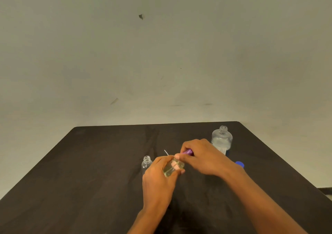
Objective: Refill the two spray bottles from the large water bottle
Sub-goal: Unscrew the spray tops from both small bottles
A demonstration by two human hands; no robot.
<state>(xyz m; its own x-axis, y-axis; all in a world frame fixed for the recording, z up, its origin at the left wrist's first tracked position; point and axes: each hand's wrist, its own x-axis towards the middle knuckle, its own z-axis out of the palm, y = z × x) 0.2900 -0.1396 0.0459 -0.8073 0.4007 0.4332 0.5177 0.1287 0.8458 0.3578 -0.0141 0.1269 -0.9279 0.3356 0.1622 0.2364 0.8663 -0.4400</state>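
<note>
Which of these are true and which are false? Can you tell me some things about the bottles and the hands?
1. The big water bottle has its cap on. False: its neck is open.
2. The left hand holds a small bottle. True.
3. The right hand grips something purple. True.
4. The other small bottle lies on its side. False: it stands upright on the table.

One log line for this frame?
left hand: holds small bottle | right hand: purple sprayer | large bottle: uncapped
</note>
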